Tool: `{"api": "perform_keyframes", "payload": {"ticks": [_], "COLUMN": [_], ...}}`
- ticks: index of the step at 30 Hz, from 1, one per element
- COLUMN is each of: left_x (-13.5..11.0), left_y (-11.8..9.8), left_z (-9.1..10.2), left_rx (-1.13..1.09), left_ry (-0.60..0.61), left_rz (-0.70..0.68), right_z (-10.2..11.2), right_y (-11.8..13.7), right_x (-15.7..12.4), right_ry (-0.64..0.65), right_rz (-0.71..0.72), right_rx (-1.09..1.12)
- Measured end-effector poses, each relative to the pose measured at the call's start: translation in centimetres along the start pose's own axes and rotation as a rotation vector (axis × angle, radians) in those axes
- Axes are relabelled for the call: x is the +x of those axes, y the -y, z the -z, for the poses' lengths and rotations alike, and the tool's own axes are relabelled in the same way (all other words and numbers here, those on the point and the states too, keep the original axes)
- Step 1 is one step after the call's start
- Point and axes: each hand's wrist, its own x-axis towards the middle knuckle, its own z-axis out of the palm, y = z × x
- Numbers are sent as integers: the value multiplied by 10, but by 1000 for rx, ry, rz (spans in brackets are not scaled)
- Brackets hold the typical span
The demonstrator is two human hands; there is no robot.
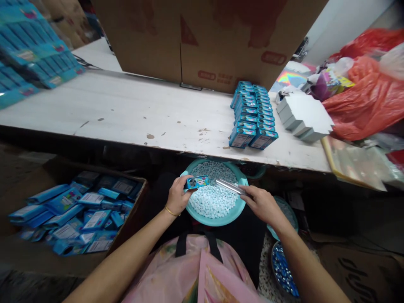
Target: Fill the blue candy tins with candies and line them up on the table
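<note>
A small blue printed box point(198, 182) is gripped in my left hand point(179, 194), its narrow face turned up, above the left side of a turquoise basin point(221, 221). My right hand point(259, 203) is closed around a shiny metal scoop-like tube point(229, 186), whose far end points left toward the box without touching it. Small pale-blue pellets point(214, 202) fill the basin below both hands. Whether anything lies inside the tube or the box, I cannot tell.
Several blue boxes stand in two rows point(252, 115) on the white table point(142, 113), before a large cardboard box point(189, 50). An open carton point(126, 229) of blue boxes sits at left. White flat pieces point(304, 115) and a red plastic bag point(372, 101) lie right. Below, a bowl holds blue shiny pieces point(284, 269).
</note>
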Motion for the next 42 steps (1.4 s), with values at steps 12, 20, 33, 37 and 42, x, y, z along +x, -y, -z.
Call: {"api": "perform_keyframes", "payload": {"ticks": [12,20,33,37,42], "left_x": [155,191,235,241,246], "left_y": [-68,-57,-63,-62,-59], "left_z": [-93,-141,-153,-161,-172], "left_rx": [-320,-322,-401,-381,-400], "left_ry": [132,89,146,117,117], "left_rz": [-123,-62,-17,-40,-44], "right_z": [-27,-29,-14,-18,-26], "right_y": [-47,-68,-84,-87,-79], "right_x": [-21,-28,0,10,24], "right_ry": [-275,-317,-358,-380,-386], "right_rz": [-141,-200,-209,-202,-161], "right_rx": [489,635,704,728,723]}}
